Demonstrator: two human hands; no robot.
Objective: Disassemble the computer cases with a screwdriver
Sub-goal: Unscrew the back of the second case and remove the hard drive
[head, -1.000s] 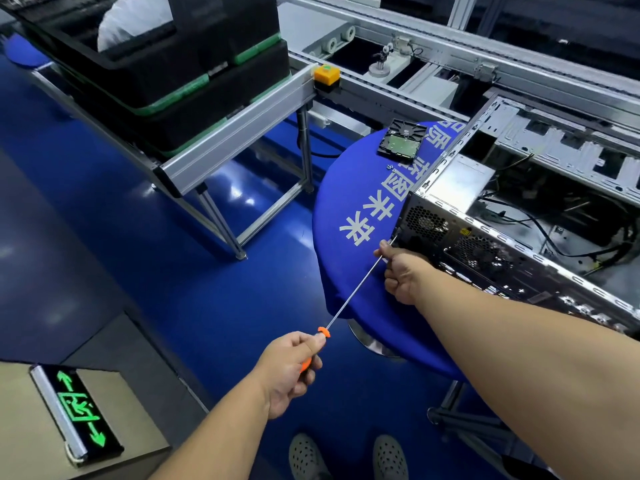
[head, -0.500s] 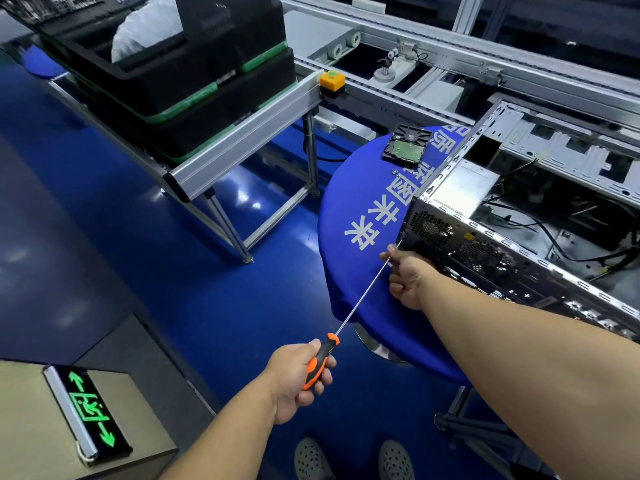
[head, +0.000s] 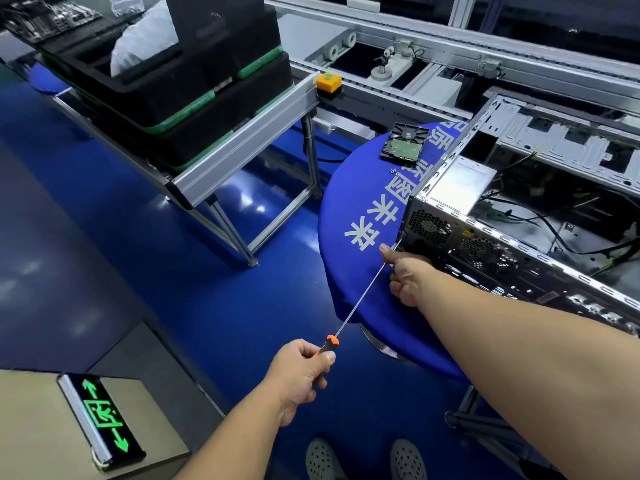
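An open grey computer case (head: 491, 216) lies on its side on a round table with a blue cloth (head: 349, 209); its rear panel with fan grilles faces me. A long screwdriver (head: 360, 299) with an orange-and-black handle reaches from lower left up to the case's rear left corner. My left hand (head: 298, 372) grips the handle. My right hand (head: 408, 275) pinches the shaft near its tip, right at the case corner. The tip itself is hidden behind my thumb.
A hard drive (head: 403, 143) and small loose screws (head: 394, 171) lie on the cloth behind the case. Black trays (head: 194, 74) stack on an aluminium conveyor frame (head: 242, 147) to the left. An exit sign (head: 100, 417) sits on a box at lower left. Blue floor lies between.
My left hand has shifted its grip along the handle, so more of the orange-and-black handle shows. The right hand stays at the case corner. The view drifted slightly.
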